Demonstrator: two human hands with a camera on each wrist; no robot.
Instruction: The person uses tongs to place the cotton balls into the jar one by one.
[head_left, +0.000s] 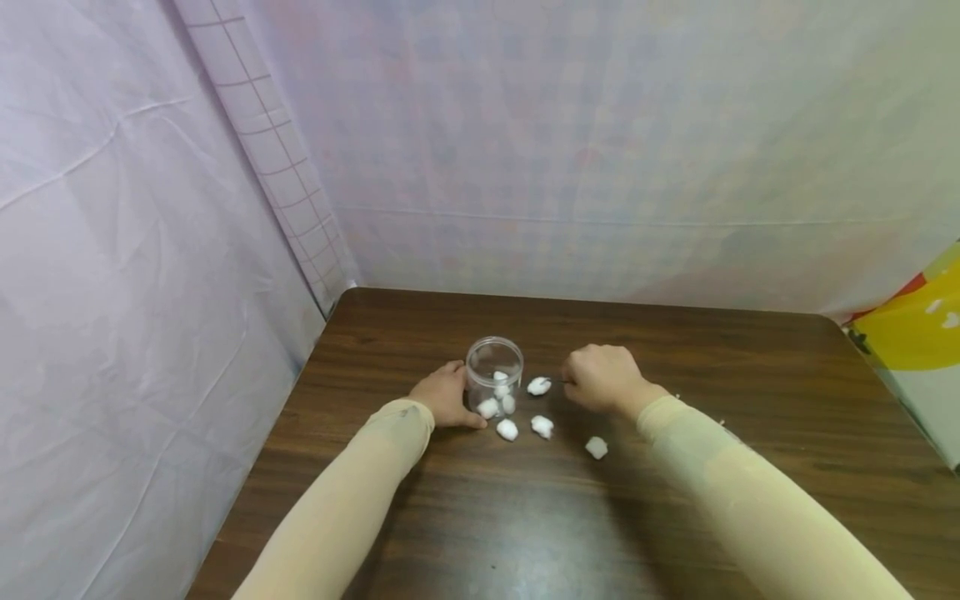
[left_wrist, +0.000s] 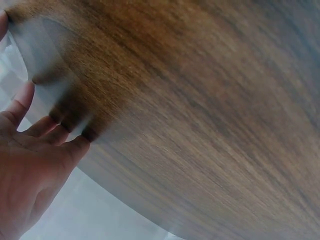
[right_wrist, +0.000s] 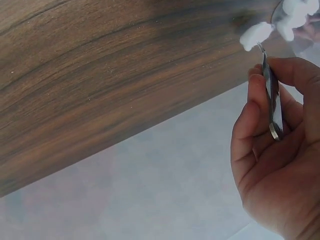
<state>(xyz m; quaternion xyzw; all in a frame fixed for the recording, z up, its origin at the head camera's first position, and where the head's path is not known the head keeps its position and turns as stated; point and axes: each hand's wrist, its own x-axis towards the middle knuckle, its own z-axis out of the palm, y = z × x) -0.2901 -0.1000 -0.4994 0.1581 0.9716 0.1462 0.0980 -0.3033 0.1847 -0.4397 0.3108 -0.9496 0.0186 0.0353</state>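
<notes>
**Left hand (head_left: pixel 444 397) holding a clear jar (head_left: pixel 514 357) as right hand (head_left: pixel 606 377) works tweezers (right_wrist: pixel 273 102)**

Nearest the viewer, pale yellow sleeves (head_left: pixel 337 517) are covering both arms and reaching forward over a dark wooden table (head_left: pixel 450 542). A loose cotton ball (head_left: pixel 597 447) is lying on the near side of the right hand. A second cotton ball (head_left: pixel 542 427) is resting between the hands, and a third cotton ball (head_left: pixel 507 430) is sitting just beside the left thumb tip.

The left hand is curving around the jar's left side, its thumb reaching along the near side and its fingers lying farther back. The jar is standing upright to the right of that hand, and several white cotton balls (head_left: pixel 488 408) are lying inside it.

The right hand is pinching the metal tweezers between thumb and fingers. Their tips are pointing toward the jar and touching another cotton ball (head_left: pixel 538 386), which is showing between the right hand and the jar; whether it is resting on the table or hanging just above, one cannot tell.

Beyond both hands, a pale patterned curtain (head_left: pixel 585 142) is hanging behind the table. Well to the right of the right hand, a yellow object (head_left: pixel 918 329) is showing.
</notes>
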